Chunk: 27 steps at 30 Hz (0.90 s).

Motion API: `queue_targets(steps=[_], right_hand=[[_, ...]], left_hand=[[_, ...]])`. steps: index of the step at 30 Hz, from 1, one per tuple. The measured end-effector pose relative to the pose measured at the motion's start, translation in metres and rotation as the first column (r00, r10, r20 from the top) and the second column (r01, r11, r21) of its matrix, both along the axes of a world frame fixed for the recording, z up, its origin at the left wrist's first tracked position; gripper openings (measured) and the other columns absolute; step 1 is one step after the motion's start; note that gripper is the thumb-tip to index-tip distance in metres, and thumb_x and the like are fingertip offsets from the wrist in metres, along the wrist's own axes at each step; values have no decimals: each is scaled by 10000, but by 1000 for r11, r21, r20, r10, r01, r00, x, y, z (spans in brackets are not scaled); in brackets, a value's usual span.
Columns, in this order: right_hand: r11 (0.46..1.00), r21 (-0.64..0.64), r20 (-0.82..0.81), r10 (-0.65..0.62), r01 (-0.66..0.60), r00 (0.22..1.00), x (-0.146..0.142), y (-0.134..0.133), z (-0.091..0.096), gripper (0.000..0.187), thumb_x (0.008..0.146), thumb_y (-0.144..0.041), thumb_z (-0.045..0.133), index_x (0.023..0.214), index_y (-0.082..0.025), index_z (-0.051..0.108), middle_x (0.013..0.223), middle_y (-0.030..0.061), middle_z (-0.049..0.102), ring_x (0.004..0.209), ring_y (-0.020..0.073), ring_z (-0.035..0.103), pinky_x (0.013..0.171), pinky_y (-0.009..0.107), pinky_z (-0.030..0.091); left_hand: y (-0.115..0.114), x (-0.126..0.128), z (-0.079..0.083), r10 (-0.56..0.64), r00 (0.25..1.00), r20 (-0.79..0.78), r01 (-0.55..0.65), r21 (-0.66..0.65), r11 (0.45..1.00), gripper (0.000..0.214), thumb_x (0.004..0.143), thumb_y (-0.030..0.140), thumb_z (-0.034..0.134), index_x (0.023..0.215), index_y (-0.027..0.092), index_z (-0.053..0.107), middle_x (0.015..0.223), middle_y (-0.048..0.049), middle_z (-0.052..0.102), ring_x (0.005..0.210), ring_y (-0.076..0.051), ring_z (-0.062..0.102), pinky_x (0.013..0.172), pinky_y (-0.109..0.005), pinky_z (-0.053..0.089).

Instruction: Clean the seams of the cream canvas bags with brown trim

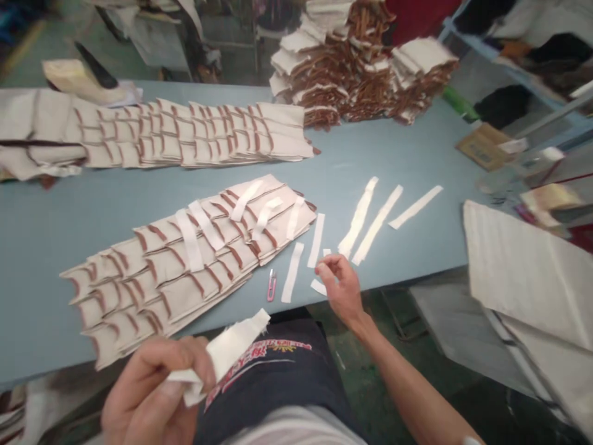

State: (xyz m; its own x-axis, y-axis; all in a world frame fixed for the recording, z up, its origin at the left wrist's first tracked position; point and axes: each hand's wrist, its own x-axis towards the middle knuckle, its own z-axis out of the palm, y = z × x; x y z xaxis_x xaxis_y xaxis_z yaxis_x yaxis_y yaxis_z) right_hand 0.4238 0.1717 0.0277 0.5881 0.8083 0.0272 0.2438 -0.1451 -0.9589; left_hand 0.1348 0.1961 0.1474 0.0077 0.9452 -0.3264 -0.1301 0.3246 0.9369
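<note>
My left hand [155,389] is closed on a white fabric strip [238,339] with a frayed edge; one end is folded between the thumb and fingers. My right hand [341,287] hovers at the table's near edge, thumb and fingertips pinched together. What they pinch, if anything, I cannot make out. A short white strip [319,287] shows partly behind that hand. Beside it lie more white strips [316,241], several on the bare table and several across a row of overlapping beige fabric pieces [180,284] with brown edges. Pink thread snips [271,286] lie between the row and the strips.
A second row of beige pieces [194,136] runs along the far side of the blue-grey table [393,148]. Tall stacks of brown-edged fabric [333,80] stand behind. A cardboard box [484,147] sits at the right, near a large beige sheet [523,266].
</note>
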Motion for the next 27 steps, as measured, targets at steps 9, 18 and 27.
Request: queue_targets(steps=[9,18,27], right_hand=[[745,197,-50,656,-637,753,-105,21,140,188,969,-451,754,887,-296,686,811,79,766,736,250,677,799,431,597],[652,-92,-411,663,-752,625,-93,40,142,179,855,-404,752,905,-240,699,758,-7,647,629,148,513,595,309,431],[609,-81,-597,604,-789,528,-80,52,131,200,878,-373,730,781,-207,675,651,-36,591,579,104,456,555,247,387]], left_hand=[[0,17,18,144,978,153,-132,-88,987,450,706,538,1027,761,249,687,698,30,682,645,-163,630,622,-244,568],[-6,27,28,116,946,-303,-131,-30,991,345,934,434,777,1221,262,691,757,35,801,587,-167,686,673,-259,630],[-1,25,18,-1,872,-490,43,74,996,370,935,487,775,1238,278,741,874,-3,870,816,-239,835,885,-308,648]])
